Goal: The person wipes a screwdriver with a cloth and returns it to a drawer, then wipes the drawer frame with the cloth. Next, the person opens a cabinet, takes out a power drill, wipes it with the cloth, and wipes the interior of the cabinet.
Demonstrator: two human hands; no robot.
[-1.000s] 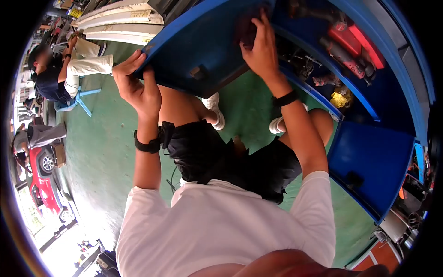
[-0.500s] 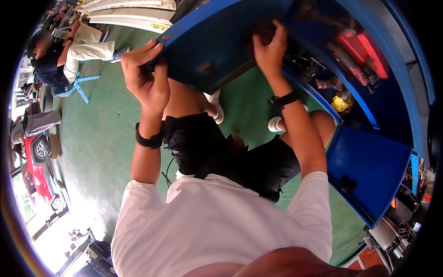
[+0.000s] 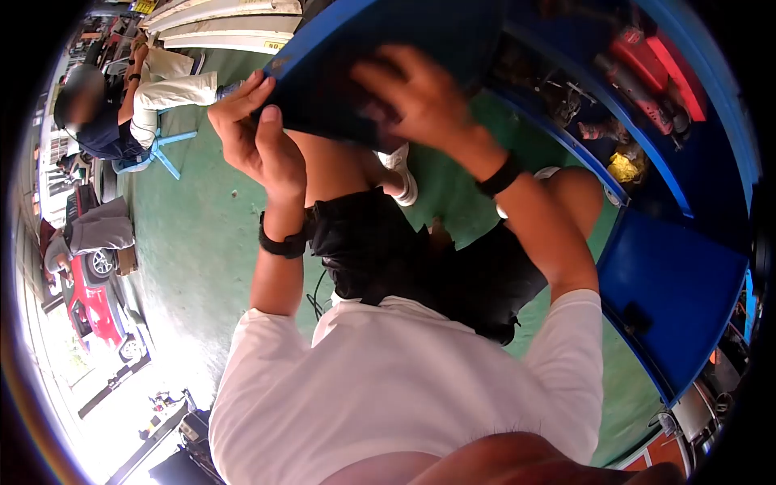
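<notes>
My left hand [image 3: 263, 141] is closed around the near edge of an open blue cabinet door [image 3: 436, 32], thumb on one face and fingers on the other. Over the inner face of that door is my right hand [image 3: 420, 101], its fingers smeared by motion. A dark reddish patch shows beneath its fingers; whether this is a cloth or a reflection I cannot tell. To the right stands the blue cabinet, where a red power tool [image 3: 643, 93], a red case [image 3: 675, 81] and a yellow crumpled item [image 3: 626, 166] lie on the shelves.
A second blue door [image 3: 675, 295] hangs open at the lower right. Someone in a dark top [image 3: 101, 121] sits on a light blue stool [image 3: 166, 153] at the left. Farther off is a red car [image 3: 97, 303]. Long pale panels [image 3: 226, 20] lie at the top.
My right hand has swept left and down across the door's inner face. My left hand keeps its hold on the edge. The whole view has shifted slightly.
</notes>
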